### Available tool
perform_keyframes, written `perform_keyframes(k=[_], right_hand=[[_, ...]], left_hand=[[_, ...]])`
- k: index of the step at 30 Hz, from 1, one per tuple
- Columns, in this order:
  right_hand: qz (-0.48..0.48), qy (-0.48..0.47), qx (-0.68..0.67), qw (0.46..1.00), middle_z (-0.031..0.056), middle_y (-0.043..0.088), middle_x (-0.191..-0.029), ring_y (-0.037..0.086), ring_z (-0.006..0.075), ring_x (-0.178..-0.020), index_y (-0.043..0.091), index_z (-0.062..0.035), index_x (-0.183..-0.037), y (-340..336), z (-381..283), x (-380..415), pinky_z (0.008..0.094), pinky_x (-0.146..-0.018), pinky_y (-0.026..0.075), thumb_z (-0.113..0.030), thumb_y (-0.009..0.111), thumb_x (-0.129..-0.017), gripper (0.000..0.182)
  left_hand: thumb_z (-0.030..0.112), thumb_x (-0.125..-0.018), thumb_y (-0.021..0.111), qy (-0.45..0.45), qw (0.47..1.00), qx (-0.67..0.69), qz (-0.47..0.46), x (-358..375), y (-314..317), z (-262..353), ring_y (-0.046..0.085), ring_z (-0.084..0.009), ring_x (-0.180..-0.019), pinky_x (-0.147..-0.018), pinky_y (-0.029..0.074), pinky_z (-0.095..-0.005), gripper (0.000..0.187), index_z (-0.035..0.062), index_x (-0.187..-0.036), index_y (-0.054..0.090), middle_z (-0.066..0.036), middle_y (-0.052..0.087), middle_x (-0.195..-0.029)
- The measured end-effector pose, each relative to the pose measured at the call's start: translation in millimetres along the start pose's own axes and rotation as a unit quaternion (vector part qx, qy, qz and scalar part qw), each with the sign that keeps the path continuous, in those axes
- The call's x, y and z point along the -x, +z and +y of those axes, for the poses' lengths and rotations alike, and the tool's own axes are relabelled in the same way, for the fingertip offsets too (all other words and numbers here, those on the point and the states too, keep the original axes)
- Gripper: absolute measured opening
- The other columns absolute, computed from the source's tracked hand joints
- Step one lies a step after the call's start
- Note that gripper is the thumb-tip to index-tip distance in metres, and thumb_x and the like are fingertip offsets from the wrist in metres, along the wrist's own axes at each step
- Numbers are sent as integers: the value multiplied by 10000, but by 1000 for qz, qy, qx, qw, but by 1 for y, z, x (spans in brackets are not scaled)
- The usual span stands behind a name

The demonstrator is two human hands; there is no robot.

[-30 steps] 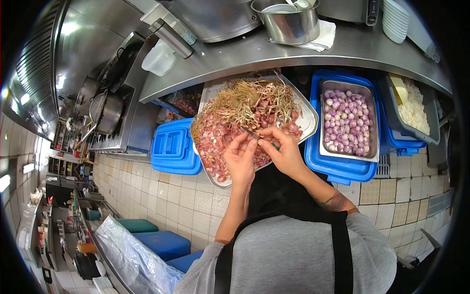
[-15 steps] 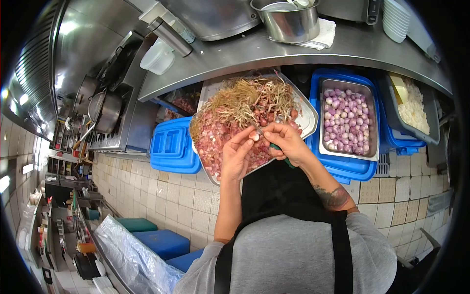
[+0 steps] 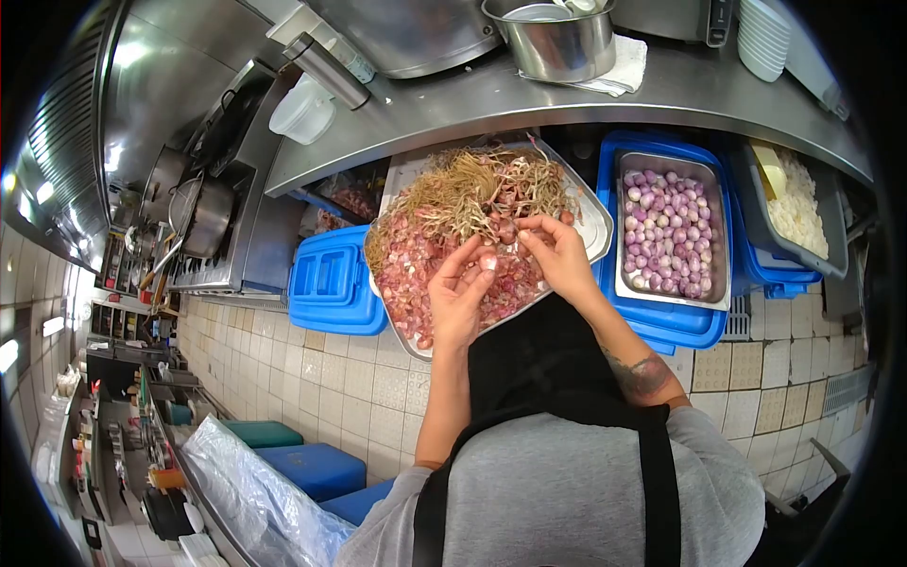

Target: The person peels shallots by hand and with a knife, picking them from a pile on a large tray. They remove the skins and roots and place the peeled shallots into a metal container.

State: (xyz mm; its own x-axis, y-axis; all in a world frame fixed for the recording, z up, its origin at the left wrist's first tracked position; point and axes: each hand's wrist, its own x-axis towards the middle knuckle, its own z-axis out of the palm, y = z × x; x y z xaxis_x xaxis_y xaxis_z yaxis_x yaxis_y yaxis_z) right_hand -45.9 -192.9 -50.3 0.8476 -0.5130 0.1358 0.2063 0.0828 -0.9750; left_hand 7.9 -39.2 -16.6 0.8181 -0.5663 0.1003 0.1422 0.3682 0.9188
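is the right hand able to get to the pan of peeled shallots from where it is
Probably yes. The right hand is over the big tray, and the pan of peeled shallots sits open just beside it, with nothing between them.

head camera, looking down, close overhead

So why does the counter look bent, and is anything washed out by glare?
Head view: a fisheye lens bows the steel counter and blacks out the corners; ceiling lights glare white at far left; the hands over the tray stay sharp.
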Motion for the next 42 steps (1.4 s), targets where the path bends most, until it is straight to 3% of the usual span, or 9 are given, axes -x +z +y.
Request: perform_keyframes(k=[3,6,10,19,22,25,28,35,42], right_hand=[[-2,-65,180,981,12,579,-721,444,17,-512,553,-36,-1204,-2,4,-2,163,-452,336,-100,538,-908,303],[-29,-158,151,976,0,592,-753,454,-1,-542,523,-37,-1261,7,-11,10,153,-468,340,-92,541,-903,362],[-146,51,-65,986,26,644,-943,567,77,-787,528,-23,-1255,14,-50,34,214,-695,470,-44,567,-881,377],[-112,-80,19,990,108,668,-1007,589,99,-849,573,-5,-1199,20,-45,35,244,-787,470,-45,560,-876,326],[-68,-167,26,983,29,637,-789,477,30,-617,585,-11,-1192,25,-33,31,173,-517,385,-56,544,-902,296],[-141,43,-139,979,19,585,-725,430,35,-544,592,-19,-1184,15,-33,30,178,-463,338,-70,532,-917,278],[-139,68,-202,967,6,539,-699,389,39,-500,597,-31,-1179,15,-31,24,178,-432,297,-85,524,-928,267],[-11,-47,6,999,67,665,-863,574,84,-606,609,-10,-1151,9,-26,10,219,-549,453,-93,542,-910,264],[-110,-167,126,972,164,664,-994,654,222,-849,601,-38,-1170,4,-46,19,319,-767,489,-79,586,-842,331]], left_hand=[[-106,-795,614,8,999,24,25,-3,-9,-5,598,-170,-984,-871,496,-270,440,-44,-1215,502,-114,602,-1064],[-115,-786,619,21,995,80,50,-5,-13,-11,604,-169,-956,-852,509,-270,382,-38,-1149,528,-115,613,-1026],[-123,-778,625,51,987,131,77,-7,-12,-14,611,-155,-887,-820,521,-264,315,-25,-1068,548,-105,619,-968],[-115,-780,632,71,986,132,80,-2,-4,-17,605,-135,-871,-814,518,-250,267,-9,-1016,569,-76,623,-936],[-92,-798,626,60,982,162,79,0,-1,-16,608,-142,-891,-825,520,-258,263,-14,-1042,570,-86,627,-967],[-70,-816,617,25,981,177,76,0,0,-12,610,-154,-914,-842,519,-268,280,-27,-1088,565,-95,626,-998],[-57,-825,614,21,982,183,50,-2,-6,-15,608,-167,-948,-863,514,-277,315,-35,-1133,554,-108,621,-1039],[-14,-852,604,45,996,76,30,0,1,-6,606,-173,-968,-874,503,-272,354,-56,-1194,524,-128,604,-1094],[-18,-862,580,67,984,-166,14,-6,-14,5,519,-113,-1031,-880,432,-234,347,-43,-1206,542,-77,515,-1170]])
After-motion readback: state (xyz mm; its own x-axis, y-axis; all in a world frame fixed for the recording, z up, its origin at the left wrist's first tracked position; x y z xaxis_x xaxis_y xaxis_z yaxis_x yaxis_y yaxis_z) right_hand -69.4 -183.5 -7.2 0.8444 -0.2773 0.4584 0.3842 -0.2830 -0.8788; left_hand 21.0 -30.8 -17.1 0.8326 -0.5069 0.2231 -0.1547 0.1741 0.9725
